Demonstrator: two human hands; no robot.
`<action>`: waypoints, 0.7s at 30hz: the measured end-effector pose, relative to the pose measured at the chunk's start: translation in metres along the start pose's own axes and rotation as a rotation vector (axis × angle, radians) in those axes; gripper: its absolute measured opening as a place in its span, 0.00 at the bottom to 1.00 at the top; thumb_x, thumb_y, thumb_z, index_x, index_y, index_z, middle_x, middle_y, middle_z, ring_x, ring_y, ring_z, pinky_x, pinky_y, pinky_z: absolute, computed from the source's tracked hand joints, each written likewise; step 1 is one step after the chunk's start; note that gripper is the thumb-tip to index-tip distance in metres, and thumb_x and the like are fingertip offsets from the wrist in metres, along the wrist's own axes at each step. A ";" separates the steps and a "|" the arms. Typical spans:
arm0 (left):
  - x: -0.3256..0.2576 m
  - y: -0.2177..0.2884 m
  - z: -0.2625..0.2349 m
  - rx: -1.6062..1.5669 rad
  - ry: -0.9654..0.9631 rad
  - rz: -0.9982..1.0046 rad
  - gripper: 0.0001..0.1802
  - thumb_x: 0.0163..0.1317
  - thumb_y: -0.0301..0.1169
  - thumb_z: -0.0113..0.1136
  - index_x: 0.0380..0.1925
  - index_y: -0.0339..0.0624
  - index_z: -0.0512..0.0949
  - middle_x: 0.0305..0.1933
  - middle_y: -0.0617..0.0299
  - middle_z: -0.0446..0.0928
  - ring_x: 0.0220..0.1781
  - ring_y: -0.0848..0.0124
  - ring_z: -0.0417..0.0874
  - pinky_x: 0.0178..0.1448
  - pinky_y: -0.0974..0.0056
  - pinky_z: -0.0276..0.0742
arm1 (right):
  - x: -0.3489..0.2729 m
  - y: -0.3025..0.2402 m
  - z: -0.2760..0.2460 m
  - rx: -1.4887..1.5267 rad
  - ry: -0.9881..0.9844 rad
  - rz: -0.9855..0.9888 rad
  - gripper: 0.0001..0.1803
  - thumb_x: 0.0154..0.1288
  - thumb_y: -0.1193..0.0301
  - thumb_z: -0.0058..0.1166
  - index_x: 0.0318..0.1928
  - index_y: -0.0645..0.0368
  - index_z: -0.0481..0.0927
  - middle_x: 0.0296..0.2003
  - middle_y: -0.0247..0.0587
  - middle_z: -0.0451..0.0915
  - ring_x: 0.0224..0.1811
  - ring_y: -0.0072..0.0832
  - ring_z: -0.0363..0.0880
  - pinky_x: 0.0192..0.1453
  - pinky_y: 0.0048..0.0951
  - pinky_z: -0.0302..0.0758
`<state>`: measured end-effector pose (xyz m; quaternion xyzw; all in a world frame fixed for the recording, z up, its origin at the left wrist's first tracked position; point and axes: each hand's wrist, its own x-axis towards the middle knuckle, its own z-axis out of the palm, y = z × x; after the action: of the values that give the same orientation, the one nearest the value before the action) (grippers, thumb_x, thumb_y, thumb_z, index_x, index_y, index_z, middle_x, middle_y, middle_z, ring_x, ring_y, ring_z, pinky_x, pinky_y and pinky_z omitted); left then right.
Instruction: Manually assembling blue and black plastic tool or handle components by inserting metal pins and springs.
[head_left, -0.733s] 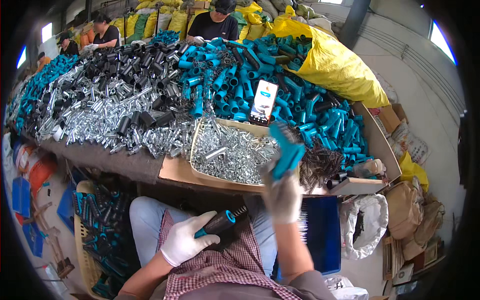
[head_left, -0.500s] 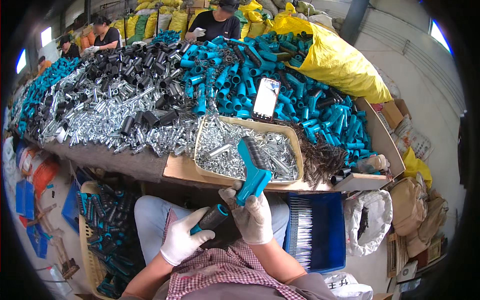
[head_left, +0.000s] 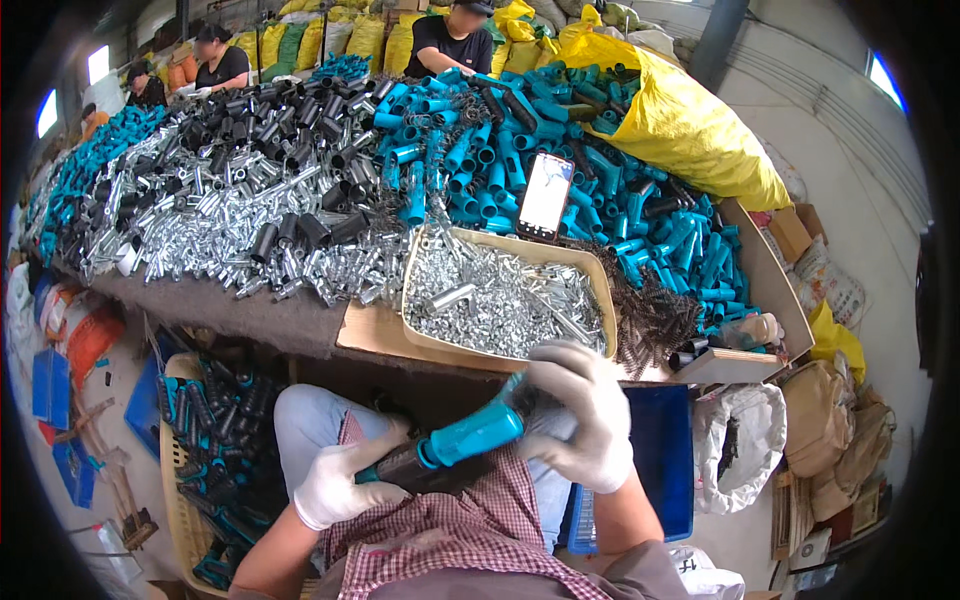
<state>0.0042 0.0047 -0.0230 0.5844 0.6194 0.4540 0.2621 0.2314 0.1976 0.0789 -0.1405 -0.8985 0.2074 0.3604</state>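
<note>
The gloved left hand [head_left: 340,485] is closed around the black end of a black-and-teal handle piece [head_left: 450,452], and the gloved right hand [head_left: 580,415] is wrapped over its teal end, so both hands hold the one thing over the lap. Its long axis slants from lower left up to upper right, pointing toward the tan tray [head_left: 590,275] of small silver metal parts on the worktop [head_left: 230,315] just beyond the right hand, the nearer one to it.

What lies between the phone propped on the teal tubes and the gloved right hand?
In the head view, between the phone and the right hand sits a beige tray heaped with small silver metal parts.
</note>
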 end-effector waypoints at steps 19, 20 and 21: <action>-0.031 -0.043 -0.009 -0.709 -0.751 -0.514 0.37 0.59 0.43 0.74 0.63 0.31 0.74 0.36 0.62 0.82 0.28 0.78 0.77 0.36 0.72 0.77 | -0.011 0.016 0.046 -0.056 -0.413 -0.885 0.23 0.54 0.64 0.58 0.54 0.46 0.81 0.40 0.35 0.77 0.46 0.33 0.77 0.61 0.46 0.74; -0.028 -0.038 -0.009 -0.710 -0.759 -0.510 0.37 0.59 0.43 0.74 0.63 0.31 0.74 0.36 0.62 0.82 0.28 0.78 0.77 0.36 0.72 0.77 | -0.013 0.018 0.044 -0.063 -0.415 -0.879 0.23 0.54 0.64 0.58 0.54 0.46 0.81 0.40 0.35 0.77 0.46 0.33 0.77 0.61 0.46 0.74; -0.023 -0.027 -0.012 -0.605 -0.693 -0.514 0.38 0.58 0.44 0.74 0.63 0.32 0.75 0.36 0.62 0.82 0.29 0.77 0.78 0.37 0.70 0.78 | -0.014 0.022 0.045 0.005 -0.567 -0.717 0.24 0.53 0.64 0.59 0.54 0.49 0.80 0.36 0.36 0.78 0.42 0.36 0.78 0.58 0.45 0.74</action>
<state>-0.0149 -0.0183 -0.0460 0.4279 0.4610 0.3136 0.7114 0.2120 0.1993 0.0308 0.2426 -0.9531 0.1022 0.1496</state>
